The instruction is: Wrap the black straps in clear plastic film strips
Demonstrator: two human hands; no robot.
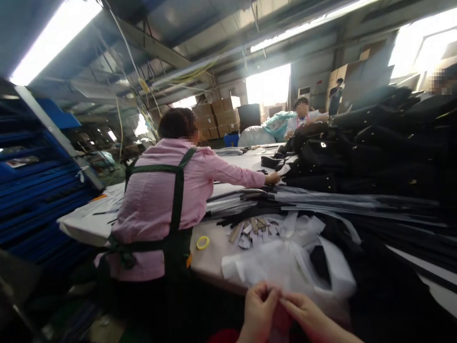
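Close together at the bottom of the view are my left hand (257, 307) and my right hand (306, 310). Both are closed, thumbs against curled fingers and fingertips almost meeting. What they pinch, if anything, is too small or blurred to make out. Right beyond them, at the table's near edge, lies a crumpled translucent white plastic bag (264, 262). Behind the bag sits a pile of small flat grey and beige pieces (254, 232). A yellow roll of tape (203, 243) lies to the left of that pile.
A co-worker in a pink shirt (157, 195) leans over the white table (82, 219), one arm stretched right. Long strips (314, 197) cross the table. Black goods (374, 157) are heaped at right. Blue racks (32, 190) stand at left; another person (300, 119) is farther back.
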